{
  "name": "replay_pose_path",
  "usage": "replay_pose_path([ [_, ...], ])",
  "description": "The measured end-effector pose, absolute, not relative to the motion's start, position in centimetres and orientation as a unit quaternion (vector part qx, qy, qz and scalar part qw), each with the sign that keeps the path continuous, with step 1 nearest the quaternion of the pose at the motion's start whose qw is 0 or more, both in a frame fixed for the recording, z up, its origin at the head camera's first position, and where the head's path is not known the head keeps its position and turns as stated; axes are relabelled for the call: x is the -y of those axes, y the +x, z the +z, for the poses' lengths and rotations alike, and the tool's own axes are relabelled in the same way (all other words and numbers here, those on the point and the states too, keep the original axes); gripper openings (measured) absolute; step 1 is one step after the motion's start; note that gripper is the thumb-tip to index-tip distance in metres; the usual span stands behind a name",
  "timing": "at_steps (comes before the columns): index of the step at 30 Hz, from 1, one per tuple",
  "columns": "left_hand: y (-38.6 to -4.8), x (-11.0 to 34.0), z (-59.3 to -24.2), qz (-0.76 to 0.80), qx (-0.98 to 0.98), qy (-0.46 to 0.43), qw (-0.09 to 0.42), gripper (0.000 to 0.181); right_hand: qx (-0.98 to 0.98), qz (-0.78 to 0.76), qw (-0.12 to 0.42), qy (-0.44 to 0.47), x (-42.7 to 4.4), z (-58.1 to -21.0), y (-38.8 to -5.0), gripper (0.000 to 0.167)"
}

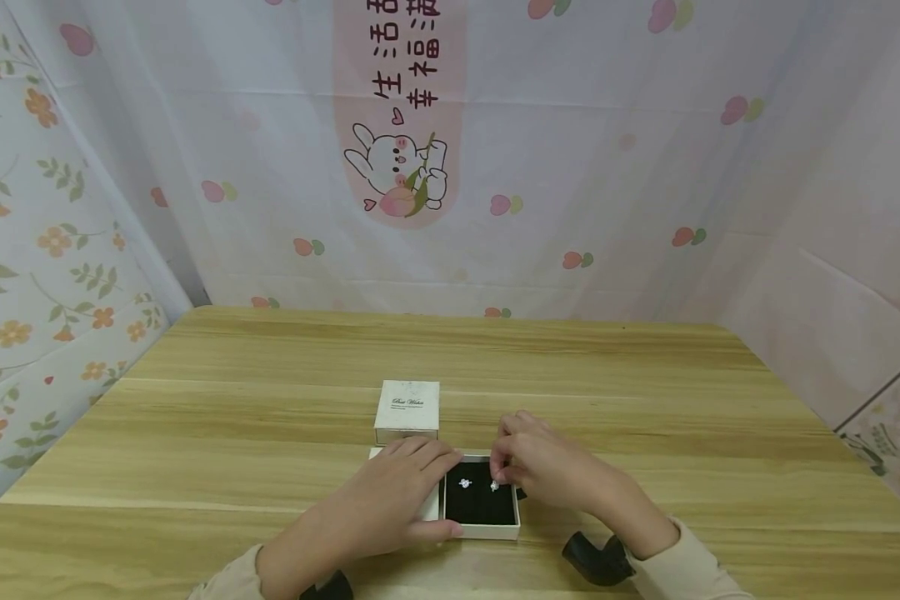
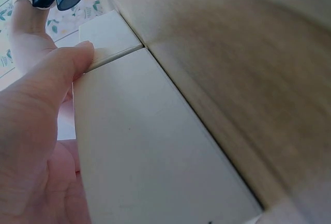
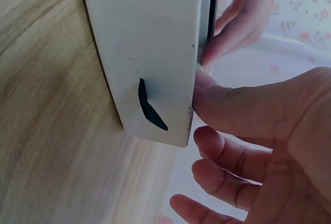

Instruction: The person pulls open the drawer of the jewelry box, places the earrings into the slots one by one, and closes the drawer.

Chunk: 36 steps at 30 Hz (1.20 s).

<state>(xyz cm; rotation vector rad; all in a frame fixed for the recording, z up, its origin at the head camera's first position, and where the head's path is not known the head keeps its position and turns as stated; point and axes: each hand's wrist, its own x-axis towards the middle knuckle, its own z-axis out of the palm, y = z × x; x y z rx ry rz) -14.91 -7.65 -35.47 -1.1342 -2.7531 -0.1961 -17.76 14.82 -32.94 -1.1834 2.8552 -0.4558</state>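
A white drawer-style jewelry box (image 1: 482, 532) sits near the table's front edge, its tray pulled out to the right and lined with a black pad (image 1: 480, 508). On the pad are two small sparkling studs, which look like earrings. The left stud (image 1: 465, 483) stands untouched. My right hand (image 1: 543, 462) pinches the right stud (image 1: 494, 487) between thumb and index finger; its other fingers curl loosely in the right wrist view. My left hand (image 1: 397, 500) spans the box, fingers at the far side and thumb on the near side, by the seam in the left wrist view.
A smaller white box (image 1: 408, 408) lettered "Best Wishes" stands just behind the jewelry box. A black ribbon pull (image 3: 147, 107) sticks out of the tray's end. Black wrist devices (image 1: 598, 558) sit by both wrists. Printed cloth (image 1: 607, 167) hangs behind the table (image 1: 232, 400).
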Motion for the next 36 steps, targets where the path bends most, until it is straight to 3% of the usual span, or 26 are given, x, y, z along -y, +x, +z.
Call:
replay_pose_path([
  [7, -14.9, 7.7, -35.5, -0.067, 0.917, -0.383, 0.084, 0.068, -0.918, -0.111, -0.026, -0.379, -14.6, -33.2, -17.5, 0.017],
  [36, -14.8, 7.7, -35.4, -0.072, 0.918, -0.382, 0.081, 0.068, -0.934, -0.021, -0.064, -0.352, -13.8, -33.4, -16.8, 0.018],
])
